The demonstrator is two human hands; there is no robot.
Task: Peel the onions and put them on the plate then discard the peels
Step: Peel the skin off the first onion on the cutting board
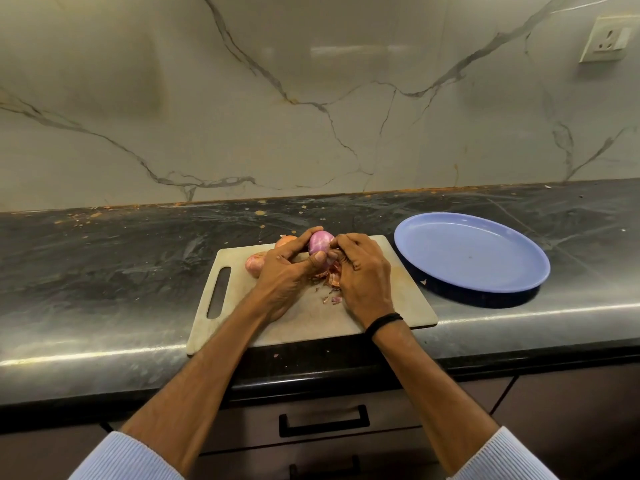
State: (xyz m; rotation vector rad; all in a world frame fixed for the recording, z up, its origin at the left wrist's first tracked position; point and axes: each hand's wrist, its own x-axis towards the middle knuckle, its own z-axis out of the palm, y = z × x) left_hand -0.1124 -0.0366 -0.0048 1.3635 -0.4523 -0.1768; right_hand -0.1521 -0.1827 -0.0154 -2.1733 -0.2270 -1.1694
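A purple, partly peeled onion (pixel 320 241) is held above the grey cutting board (pixel 304 323). My left hand (pixel 289 271) grips it from the left, fingers over its top and thumb on its front. My right hand (pixel 363 275) pinches the onion's right side, with orange-brown peel (pixel 334 277) bunched under its fingers. Two unpeeled onions lie on the board behind my left hand: one (pixel 284 240) at the back, one (pixel 254 264) further left. Small peel scraps (pixel 333 299) lie on the board. The blue plate (pixel 471 252) stands to the right with nothing on it.
The board has a handle slot (pixel 219 292) at its left end and overhangs the dark stone counter's (pixel 104 265) front edge slightly. A marble wall rises behind. A wall socket (pixel 606 39) is at the upper right. Drawers with black handles (pixel 323 420) lie below.
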